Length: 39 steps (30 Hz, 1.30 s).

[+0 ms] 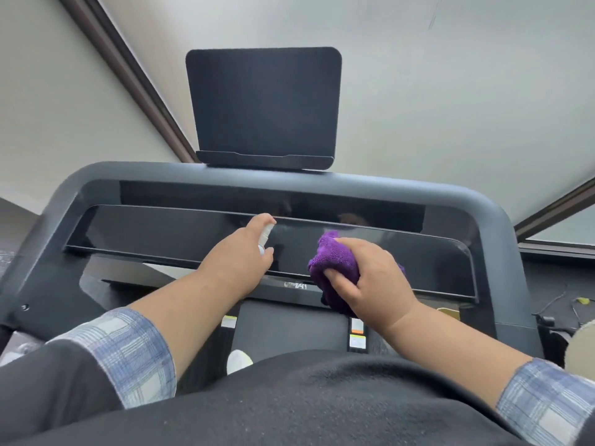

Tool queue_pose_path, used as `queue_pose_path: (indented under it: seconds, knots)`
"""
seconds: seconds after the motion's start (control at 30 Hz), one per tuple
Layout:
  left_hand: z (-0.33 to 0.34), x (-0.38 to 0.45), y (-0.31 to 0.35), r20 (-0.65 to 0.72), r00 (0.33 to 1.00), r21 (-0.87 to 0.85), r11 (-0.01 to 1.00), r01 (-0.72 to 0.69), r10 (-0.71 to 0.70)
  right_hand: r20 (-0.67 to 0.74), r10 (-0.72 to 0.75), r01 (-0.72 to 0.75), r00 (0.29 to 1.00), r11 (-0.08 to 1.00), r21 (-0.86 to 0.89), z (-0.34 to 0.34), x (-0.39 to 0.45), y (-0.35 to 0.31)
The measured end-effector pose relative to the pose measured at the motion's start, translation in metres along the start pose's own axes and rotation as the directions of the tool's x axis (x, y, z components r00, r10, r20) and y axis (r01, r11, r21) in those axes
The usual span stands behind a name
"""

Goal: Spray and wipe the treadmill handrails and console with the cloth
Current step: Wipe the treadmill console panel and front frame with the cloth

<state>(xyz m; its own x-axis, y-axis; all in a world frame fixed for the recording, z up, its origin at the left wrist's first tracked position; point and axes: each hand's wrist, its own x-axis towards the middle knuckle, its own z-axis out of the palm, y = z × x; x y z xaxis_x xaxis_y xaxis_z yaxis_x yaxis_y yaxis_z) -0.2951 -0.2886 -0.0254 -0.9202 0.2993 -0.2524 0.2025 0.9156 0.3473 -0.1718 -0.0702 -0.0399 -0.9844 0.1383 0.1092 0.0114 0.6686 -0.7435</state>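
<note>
The treadmill's glossy black console (167,233) stretches across the middle of the head view, framed by a grey handrail bar (418,188). My left hand (240,255) is closed around a small white spray bottle (264,237), its top pointing at the console glass. My right hand (370,278) grips a bunched purple cloth (335,259) and presses it against the console's right half. A black tablet holder (264,104) stands upright above the console.
The black running belt (289,326) lies below the console with warning stickers (357,336) beside it. A white shoe tip (238,360) shows on the belt. Cables and small items (579,300) lie on the floor at the right. A pale wall rises behind.
</note>
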Motion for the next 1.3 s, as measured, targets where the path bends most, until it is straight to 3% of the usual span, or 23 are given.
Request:
queue_pose_path:
  seconds: [0.17,0.53,0.97,1.3]
  knots:
    - [-0.01,0.006,-0.027,-0.067,0.997,-0.011,0.999,0.042,-0.043,0.04,-0.018,0.019,0.999,1.0,-0.015,0.006,0.004,-0.009]
    - [-0.078,-0.001,-0.165,-0.176,0.925,-0.116,0.94,0.319,-0.336,0.157,-0.084,0.101,0.984,0.99,-0.1,0.056,0.045,-0.054]
    - [-0.107,0.028,-0.269,-0.143,0.954,-0.146,0.959,0.243,-0.264,0.181,-0.1,0.123,0.978,0.985,-0.12,0.182,0.122,-0.15]
    - [-0.112,0.043,-0.312,-0.04,0.983,-0.181,0.968,0.171,-0.181,0.245,0.02,0.052,0.969,0.958,-0.283,0.228,0.133,-0.171]
